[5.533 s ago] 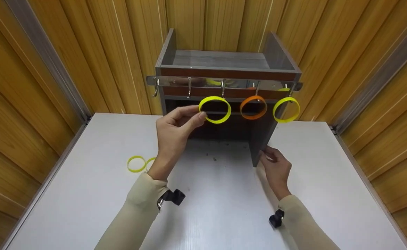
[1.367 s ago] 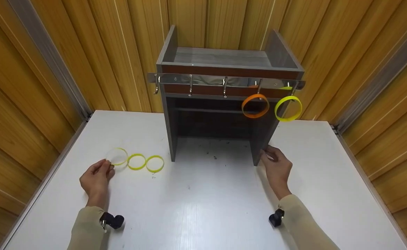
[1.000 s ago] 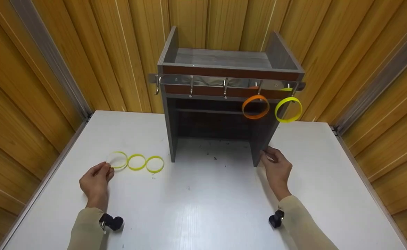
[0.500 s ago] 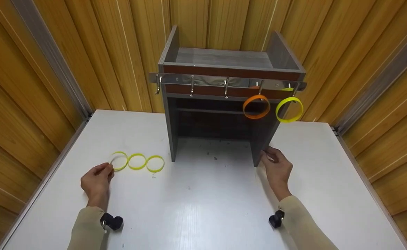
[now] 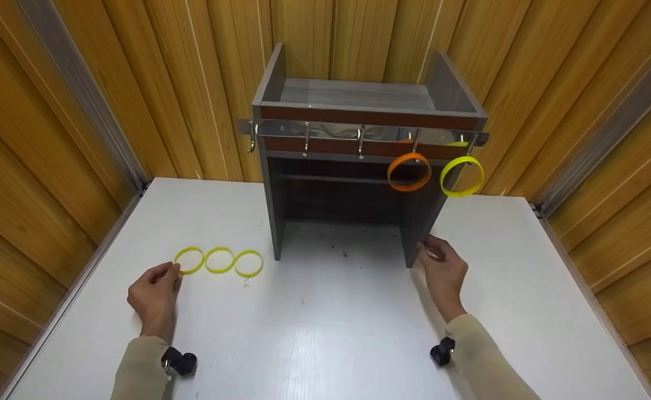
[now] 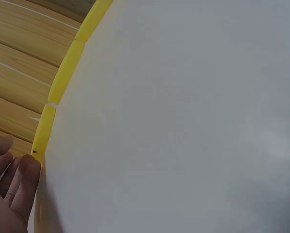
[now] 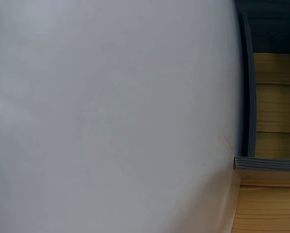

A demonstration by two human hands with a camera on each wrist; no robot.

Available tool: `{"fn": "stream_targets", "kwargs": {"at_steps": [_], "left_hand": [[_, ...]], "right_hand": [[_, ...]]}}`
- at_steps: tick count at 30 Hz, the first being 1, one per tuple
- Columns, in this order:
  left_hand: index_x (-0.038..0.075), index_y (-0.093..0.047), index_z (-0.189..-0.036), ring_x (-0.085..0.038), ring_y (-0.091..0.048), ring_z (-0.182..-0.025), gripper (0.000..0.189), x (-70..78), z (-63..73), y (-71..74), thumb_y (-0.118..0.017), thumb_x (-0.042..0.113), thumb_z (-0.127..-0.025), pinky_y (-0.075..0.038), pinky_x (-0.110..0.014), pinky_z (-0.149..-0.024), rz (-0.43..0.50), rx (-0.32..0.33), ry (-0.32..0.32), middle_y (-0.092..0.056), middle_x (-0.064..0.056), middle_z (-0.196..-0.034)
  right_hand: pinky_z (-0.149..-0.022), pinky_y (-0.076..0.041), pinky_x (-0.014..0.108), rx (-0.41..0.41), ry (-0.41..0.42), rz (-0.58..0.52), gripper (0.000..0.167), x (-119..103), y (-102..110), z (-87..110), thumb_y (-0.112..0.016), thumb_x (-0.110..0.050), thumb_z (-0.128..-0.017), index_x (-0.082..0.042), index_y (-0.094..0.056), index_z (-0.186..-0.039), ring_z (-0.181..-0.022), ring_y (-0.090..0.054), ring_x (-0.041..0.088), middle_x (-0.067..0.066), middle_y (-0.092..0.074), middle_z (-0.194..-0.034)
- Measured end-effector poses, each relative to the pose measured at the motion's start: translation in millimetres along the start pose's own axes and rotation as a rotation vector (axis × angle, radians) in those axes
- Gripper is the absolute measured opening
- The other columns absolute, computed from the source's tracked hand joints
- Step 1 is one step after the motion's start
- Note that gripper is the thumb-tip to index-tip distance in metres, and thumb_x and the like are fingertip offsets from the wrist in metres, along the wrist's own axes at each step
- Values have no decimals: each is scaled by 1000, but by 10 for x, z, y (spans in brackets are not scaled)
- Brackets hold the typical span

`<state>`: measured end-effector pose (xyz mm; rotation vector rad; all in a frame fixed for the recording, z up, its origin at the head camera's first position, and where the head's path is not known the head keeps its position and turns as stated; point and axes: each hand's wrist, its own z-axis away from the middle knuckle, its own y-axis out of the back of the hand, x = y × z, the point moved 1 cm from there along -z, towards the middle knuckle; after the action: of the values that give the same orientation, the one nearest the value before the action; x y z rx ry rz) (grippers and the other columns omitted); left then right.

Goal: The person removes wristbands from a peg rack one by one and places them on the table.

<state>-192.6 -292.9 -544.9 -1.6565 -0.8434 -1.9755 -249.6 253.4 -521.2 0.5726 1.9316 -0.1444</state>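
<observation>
On the left of the white table, my left hand pinches the near-left edge of a yellow wristband. That band lies in a row with a second yellow wristband and a third yellow wristband. In the left wrist view the fingertips meet the end of the nearest band. My right hand grips the lower front edge of the grey shelf's right side panel, some fingers hidden behind it. An orange wristband and a yellow wristband hang from the two rightmost hooks.
A metal hook rail runs across the shelf's front, its three left hooks bare. The grey shelf stands at the back of the white table. Wood-patterned walls enclose the back and sides. Small dark specks dot the tabletop beneath the shelf.
My left hand has carried the yellow wristband from the middle hook down to the table's left. Over the last second the band has tipped flat beside the other two. The right hand stays put.
</observation>
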Motion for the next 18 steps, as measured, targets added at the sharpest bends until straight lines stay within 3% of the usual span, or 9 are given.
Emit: {"fn": "stream_targets", "kwargs": {"at_steps": [4,8,12,18], "left_hand": [[1,-74,-128,-13,-66,-99,40,75,63,-21,-80,26,-98,-58,-13,-81,-15,-14,-41,-69,-9,-116],[1,-75,-126,-10,-65,-94,40,169,117,-79,-81,30,-98,-56,-10,-76,-38,-21,-136,-73,-7,-113],[0,-77,-121,-6,-70,-87,36,276,175,-169,-83,25,-96,-57,-12,-75,6,-47,-239,-77,-6,-107],[1,-77,-120,-4,-73,-89,35,496,311,-316,-84,24,-95,-59,-14,-79,67,-126,-328,-78,-11,-111]], "right_hand": [[-75,-59,13,4,0,-4,19,-179,-2,44,-76,6,-94,9,-75,-113,-91,-75,9,22,-76,-109],[-76,-59,13,-9,-2,5,19,-350,12,86,-77,7,-93,10,-75,-112,-92,-74,7,23,-76,-111],[-76,-59,13,-15,-3,7,20,-385,21,101,-78,7,-93,9,-75,-112,-92,-73,5,22,-76,-111],[-77,-60,14,-12,24,1,20,-360,22,80,-78,8,-92,10,-74,-112,-93,-73,5,23,-76,-111]]}}
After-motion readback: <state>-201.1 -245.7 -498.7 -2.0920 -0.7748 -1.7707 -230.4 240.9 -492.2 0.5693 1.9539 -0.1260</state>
